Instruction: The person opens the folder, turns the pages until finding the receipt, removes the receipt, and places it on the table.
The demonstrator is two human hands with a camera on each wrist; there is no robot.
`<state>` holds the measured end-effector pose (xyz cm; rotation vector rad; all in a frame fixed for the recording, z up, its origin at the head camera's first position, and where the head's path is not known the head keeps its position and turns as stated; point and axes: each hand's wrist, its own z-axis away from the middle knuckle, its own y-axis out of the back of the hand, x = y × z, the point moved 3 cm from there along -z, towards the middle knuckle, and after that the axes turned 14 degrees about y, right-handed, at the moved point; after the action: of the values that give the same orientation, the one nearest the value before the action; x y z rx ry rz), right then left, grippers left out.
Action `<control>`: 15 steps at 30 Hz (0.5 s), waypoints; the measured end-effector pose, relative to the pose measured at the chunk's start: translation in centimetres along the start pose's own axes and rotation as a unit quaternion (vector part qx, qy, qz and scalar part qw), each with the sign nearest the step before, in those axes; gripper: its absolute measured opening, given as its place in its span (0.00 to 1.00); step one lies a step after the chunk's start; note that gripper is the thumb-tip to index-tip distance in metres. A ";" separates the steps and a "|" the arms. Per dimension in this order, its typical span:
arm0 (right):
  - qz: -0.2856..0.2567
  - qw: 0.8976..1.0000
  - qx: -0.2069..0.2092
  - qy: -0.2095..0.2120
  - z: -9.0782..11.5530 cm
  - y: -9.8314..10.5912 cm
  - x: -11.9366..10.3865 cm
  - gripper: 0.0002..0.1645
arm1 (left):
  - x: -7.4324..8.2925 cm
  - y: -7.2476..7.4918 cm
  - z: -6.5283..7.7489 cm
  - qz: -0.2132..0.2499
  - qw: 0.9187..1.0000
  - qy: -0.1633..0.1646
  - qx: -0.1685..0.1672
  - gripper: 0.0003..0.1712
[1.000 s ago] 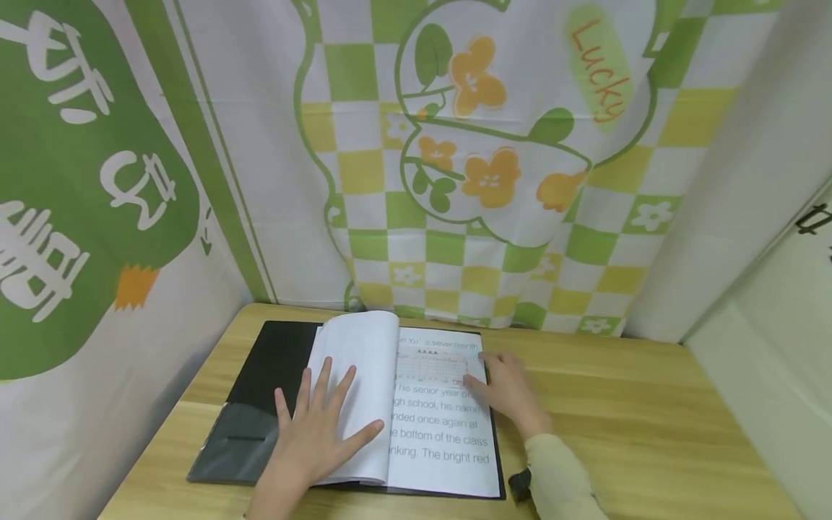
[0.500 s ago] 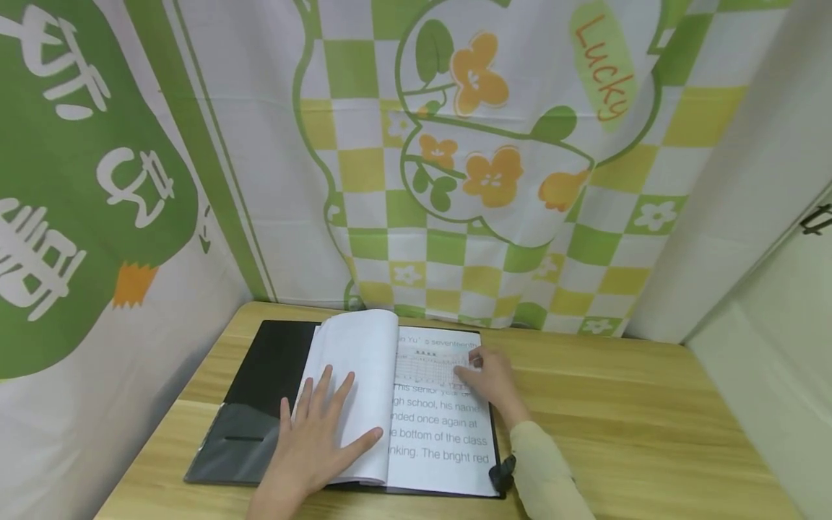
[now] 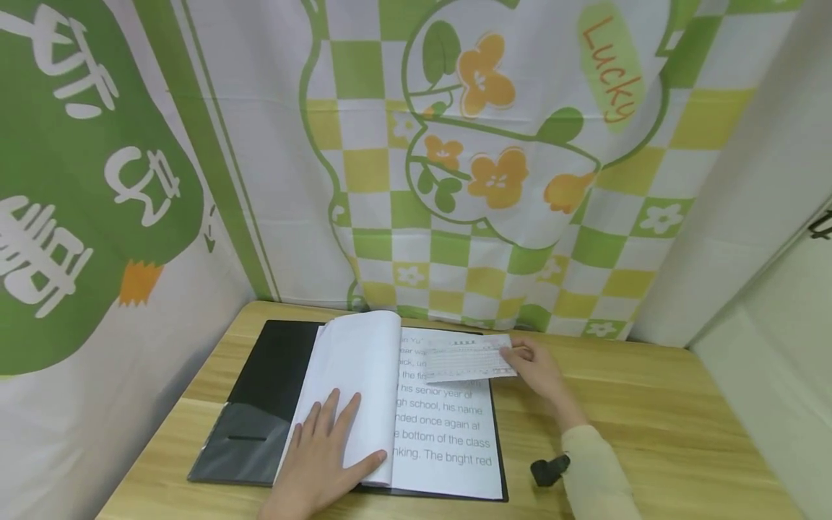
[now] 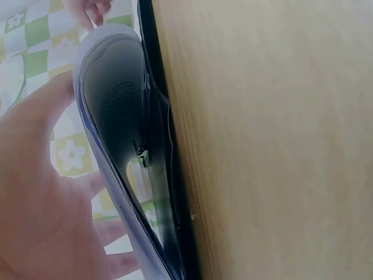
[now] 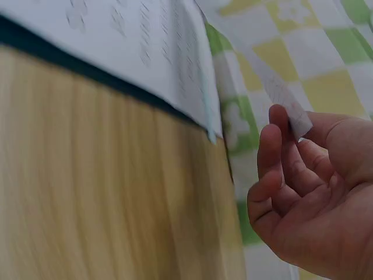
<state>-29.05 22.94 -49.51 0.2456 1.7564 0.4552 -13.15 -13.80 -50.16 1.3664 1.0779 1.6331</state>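
Note:
A black folder lies open on the table with white pages clipped or bound in it. My left hand, fingers spread, rests on the turned page stack; the left wrist view shows these pages bulging in a curve. Between thumb and fingers, my right hand pinches the right end of a small printed paper slip with a grid on it. The slip is above the printed right page. In the right wrist view the slip appears nearly edge-on, apart from the page below.
The wooden table extends to the right of the folder. A patterned curtain hangs along the table's back edge. A small black device sits at the right sleeve. A grey pocket covers the folder's lower left.
My right hand has taken hold of the paper slip and drawn it up and to the right, baring text beneath. The left hand has shifted slightly downward, still on the pages.

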 end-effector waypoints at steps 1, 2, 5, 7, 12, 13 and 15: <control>-0.011 1.000 0.000 0.000 0.3 1.3 0.3 0.22 | 0.1 -0.1 0.0 -0.001 1.000 -0.002 0.001 0.60; -0.022 1.000 -0.001 -0.001 0.7 2.5 0.7 0.23 | 0.1 -0.2 0.0 -0.001 1.000 -0.005 0.003 0.60; -0.042 0.999 0.002 -0.011 2.0 6.4 2.0 0.25 | 0.1 -0.4 0.1 -0.003 1.000 -0.007 0.006 0.60; -0.044 0.999 0.001 -0.023 3.0 8.9 2.8 0.27 | 0.2 -0.4 0.1 -0.003 1.000 -0.008 0.007 0.60; 0.030 0.998 -0.019 -0.053 5.4 13.4 4.4 0.34 | 0.4 -0.2 0.3 0.002 1.000 -0.006 0.001 0.60; 0.044 0.997 -0.026 -0.057 5.8 13.9 4.6 0.34 | 0.5 -0.2 0.4 0.003 1.000 -0.005 -0.002 0.60; 0.082 0.994 -0.042 -0.056 6.4 14.5 4.8 0.34 | 0.5 -0.1 0.4 0.005 1.000 -0.006 -0.007 0.60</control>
<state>-25.12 39.05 -48.69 0.3507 1.6091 0.6214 -12.85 -13.22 -49.99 1.3724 1.0533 1.6343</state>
